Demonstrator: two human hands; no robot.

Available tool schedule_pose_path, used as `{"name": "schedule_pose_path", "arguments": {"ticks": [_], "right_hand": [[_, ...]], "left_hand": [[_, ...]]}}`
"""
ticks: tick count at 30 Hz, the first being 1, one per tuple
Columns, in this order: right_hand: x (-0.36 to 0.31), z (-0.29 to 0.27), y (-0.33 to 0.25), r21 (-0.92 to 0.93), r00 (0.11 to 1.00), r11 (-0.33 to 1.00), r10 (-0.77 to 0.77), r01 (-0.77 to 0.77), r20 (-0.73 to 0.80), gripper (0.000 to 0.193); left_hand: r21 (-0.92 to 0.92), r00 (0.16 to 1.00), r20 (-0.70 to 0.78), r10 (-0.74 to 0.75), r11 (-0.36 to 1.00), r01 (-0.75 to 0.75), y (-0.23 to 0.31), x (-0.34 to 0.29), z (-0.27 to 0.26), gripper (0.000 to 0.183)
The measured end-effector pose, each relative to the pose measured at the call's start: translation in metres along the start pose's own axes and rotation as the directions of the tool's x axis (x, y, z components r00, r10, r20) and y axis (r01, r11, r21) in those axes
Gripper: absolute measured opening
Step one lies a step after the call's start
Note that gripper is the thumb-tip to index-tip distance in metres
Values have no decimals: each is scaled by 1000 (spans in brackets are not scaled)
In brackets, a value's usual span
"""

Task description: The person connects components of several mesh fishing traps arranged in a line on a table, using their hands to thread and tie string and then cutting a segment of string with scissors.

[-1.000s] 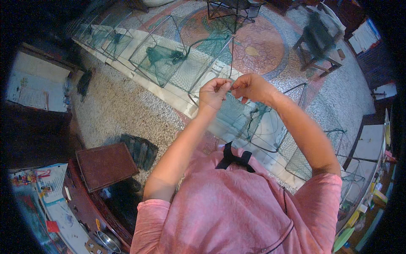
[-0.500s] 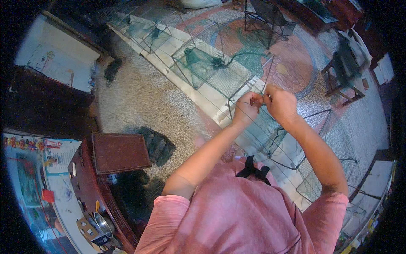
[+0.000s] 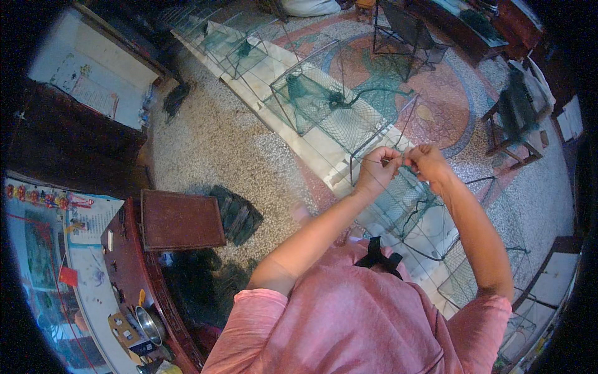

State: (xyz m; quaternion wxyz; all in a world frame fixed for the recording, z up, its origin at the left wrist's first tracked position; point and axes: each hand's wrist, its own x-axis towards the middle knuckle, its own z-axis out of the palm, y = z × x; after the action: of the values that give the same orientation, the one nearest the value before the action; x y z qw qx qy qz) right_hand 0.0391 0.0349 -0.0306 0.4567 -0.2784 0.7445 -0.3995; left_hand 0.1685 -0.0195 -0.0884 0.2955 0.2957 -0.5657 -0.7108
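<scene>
A long net trap of green mesh (image 3: 361, 132) on dark rectangular wire frames (image 3: 303, 132) stretches diagonally before me. My left hand (image 3: 377, 172) is closed, thumb and fingers pinching a thin cord at the trap's upper edge. Close on its right, my right hand (image 3: 431, 164) pinches the same cord, the fingertips of both almost meeting. What lies right between the fingertips is too small to make out. Below my hands hangs more mesh (image 3: 398, 202), with a dark cord running through it. A gathered green knot of netting (image 3: 337, 100) sits in the section farther off.
Pale sheets (image 3: 293, 140) lie under the trap on the pebbled floor (image 3: 218, 124). At left are a brown stool (image 3: 182, 219) and a dark red desk (image 3: 128, 249) holding a metal bowl (image 3: 148, 325). Chairs (image 3: 514, 118) stand at right and far back.
The whole view has shifted slightly, so the scene sits a little lower and to the right. Both hands stay pinched at the cord; the right hand has turned and its fingers point more to the left.
</scene>
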Motion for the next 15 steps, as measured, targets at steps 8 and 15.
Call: {"name": "schedule_pose_path", "arguments": {"ticks": [8,15], "right_hand": [[-16,15,-47,232,963,937,-269,261,2,20],[0,26,-60,413,889,809,-458,417,-1,17]], "left_hand": [[-25,969,-61,239,970,-240,-29,4,4,11],[206,972,-71,225,957,-206,-9,5,10,5]]}}
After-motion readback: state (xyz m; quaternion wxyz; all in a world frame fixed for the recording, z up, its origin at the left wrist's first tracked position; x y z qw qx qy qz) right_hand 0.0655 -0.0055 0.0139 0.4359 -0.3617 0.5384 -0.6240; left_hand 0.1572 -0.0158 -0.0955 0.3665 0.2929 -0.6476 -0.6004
